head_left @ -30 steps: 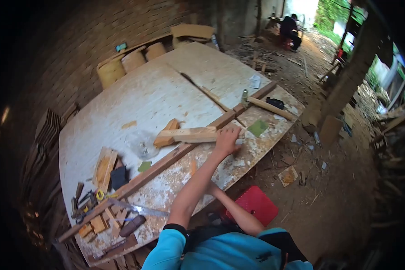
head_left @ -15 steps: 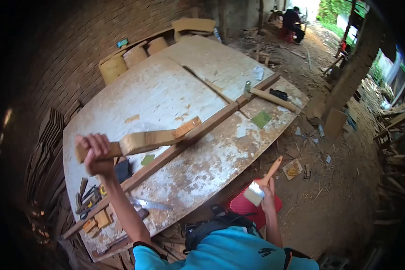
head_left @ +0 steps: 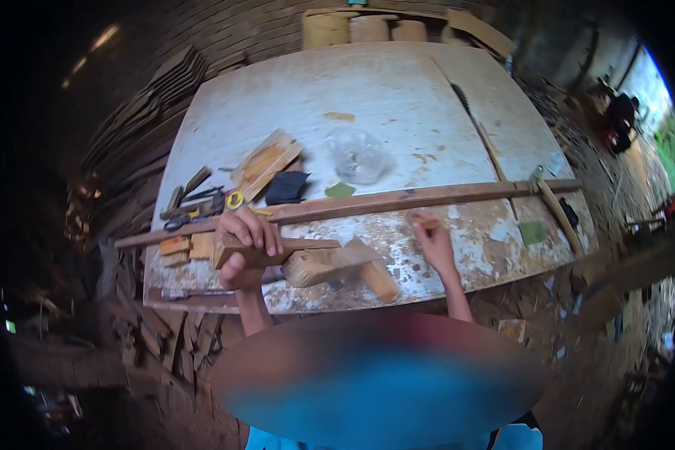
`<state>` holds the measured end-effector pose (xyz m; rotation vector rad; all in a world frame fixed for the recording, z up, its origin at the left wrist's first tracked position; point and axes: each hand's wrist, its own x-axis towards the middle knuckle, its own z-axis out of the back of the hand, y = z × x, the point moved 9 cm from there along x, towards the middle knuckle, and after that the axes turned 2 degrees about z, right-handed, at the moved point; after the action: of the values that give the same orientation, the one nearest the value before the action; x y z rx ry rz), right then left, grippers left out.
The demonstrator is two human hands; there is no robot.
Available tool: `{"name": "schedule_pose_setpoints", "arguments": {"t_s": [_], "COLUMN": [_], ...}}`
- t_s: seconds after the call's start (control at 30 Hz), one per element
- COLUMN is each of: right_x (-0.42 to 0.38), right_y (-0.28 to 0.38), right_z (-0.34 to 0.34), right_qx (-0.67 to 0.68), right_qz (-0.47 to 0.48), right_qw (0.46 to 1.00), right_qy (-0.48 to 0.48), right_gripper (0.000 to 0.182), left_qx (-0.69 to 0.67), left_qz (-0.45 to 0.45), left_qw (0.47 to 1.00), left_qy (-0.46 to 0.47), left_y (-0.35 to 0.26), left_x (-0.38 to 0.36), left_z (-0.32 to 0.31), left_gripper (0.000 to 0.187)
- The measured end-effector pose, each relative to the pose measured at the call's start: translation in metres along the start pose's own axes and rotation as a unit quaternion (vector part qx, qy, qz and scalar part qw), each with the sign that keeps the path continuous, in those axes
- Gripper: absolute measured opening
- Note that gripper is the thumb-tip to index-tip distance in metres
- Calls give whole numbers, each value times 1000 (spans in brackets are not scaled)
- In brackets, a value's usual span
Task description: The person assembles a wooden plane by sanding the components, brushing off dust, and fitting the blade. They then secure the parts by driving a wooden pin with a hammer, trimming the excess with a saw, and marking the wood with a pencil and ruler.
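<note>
My left hand point(head_left: 249, 244) is wrapped around the left end of a curved wooden piece point(head_left: 315, 268), which is held above the near side of the table point(head_left: 457, 262). The piece's far end angles down to the right and is slightly blurred. To the right of it, my right hand point(head_left: 435, 244) is closed, with a small brownish thing at its fingertips that I cannot make out. A long wooden beam point(head_left: 367, 208) lies across the table behind both hands. The brush is not clearly visible.
Tools with a yellow tape measure point(head_left: 234, 199), small wood blocks point(head_left: 202, 246), a black cloth point(head_left: 286, 187) and a clear plastic bag point(head_left: 358, 155) lie on the table. A hammer point(head_left: 559, 214) rests at the right. A person point(head_left: 621, 120) is in the far right background.
The view has turned left. My left hand has brought the wooden piece lower and nearer my body. My right hand has moved from beside the table to above it; the brush no longer shows clearly.
</note>
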<state>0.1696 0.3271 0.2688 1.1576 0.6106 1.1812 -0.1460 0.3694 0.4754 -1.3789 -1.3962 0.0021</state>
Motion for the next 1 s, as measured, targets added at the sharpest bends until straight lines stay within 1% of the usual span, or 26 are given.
{"name": "schedule_pose_setpoints", "arguments": {"t_s": [0.03,0.07,0.13,0.17,0.23,0.3,0.33,0.37,0.4,0.47,0.5,0.53,0.57,0.6,0.63,0.67,0.7,0.73,0.77,0.8,0.83,0.87,0.9,0.93,0.97,1.0], "right_x": [-1,-4,-21,-31,-43,-38,-32,-29,-33,-36,-37,-35,-30,-21,-22,-25,-30,-32,-36,-34,-29,-30,-41,-44,-47,-51], "right_y": [10,-1,6,13,47,65,71,70,70,80,76,82,90,96,124,118,115,115,118,142,174,204,230,230,227,223], "right_z": [-21,-47,-92,-96,-86,-69,-59,-69,-76,-91,-88,-82,-78,-73,-77,-79,-82,-87,-90,-76,-67,-64,-69,-80,-90,-96], "right_qx": [-3,-28,128,226,413,289,221,70,91,130,267,251,234,214,68,150,231,310,591,469,335,195,-7,90,184,270], "right_qz": [-9,-88,-76,-66,-54,3,34,117,94,58,-27,-21,-13,-1,219,162,109,55,-77,22,122,224,331,293,253,210], "right_qw": [999,988,973,953,884,947,970,985,982,969,944,954,963,971,967,967,955,934,777,863,919,943,936,936,923,899], "right_qy": [34,123,175,190,214,140,96,109,139,200,192,164,135,108,113,131,149,171,203,188,170,149,122,174,224,273], "right_gripper": [27,22,16,15,13,11,10,9,8,5,6,7,7,7,11,11,11,11,10,9,9,9,10,11,11,12], "left_qx": [-8,-15,29,52,55,66,68,68,67,76,74,71,92,79,67,57,52,49,48,49,48,39,18,11,-16,-7], "left_qz": [-14,-29,-46,-54,-60,-47,-46,-46,-46,-47,-45,-35,-32,-30,-30,-29,-16,-20,-18,-12,-15,-13,-16,-5,1,5], "left_qw": [1000,999,994,989,988,988,985,982,979,983,986,988,981,983,985,987,987,985,982,978,975,981,986,991,994,995], "left_qy": [-17,-33,-97,-128,-131,-132,-152,-170,-185,-158,-145,-133,-169,-162,-156,-150,-153,-165,-182,-202,-214,-189,-163,-134,-112,-103], "left_y": [-2,-3,-5,-8,-11,-11,-11,-11,-10,-11,-11,-10,-9,-6,-6,-6,-3,-4,-3,-3,-1,1,1,2,2,0], "left_x": [-8,-14,-23,-28,-31,-32,-34,-35,-34,-24,-22,-23,-23,-19,-15,-13,-14,-10,-12,-17,-19,-19,-17,-16,-13,-14], "left_z": [8,17,28,36,49,57,62,67,70,63,61,58,58,52,47,44,48,50,52,54,58,58,54,50,44,42], "left_gripper": [34,36,37,38,41,43,44,45,45,50,52,54,63,65,67,70,74,74,74,74,74,72,68,63,62,64]}}
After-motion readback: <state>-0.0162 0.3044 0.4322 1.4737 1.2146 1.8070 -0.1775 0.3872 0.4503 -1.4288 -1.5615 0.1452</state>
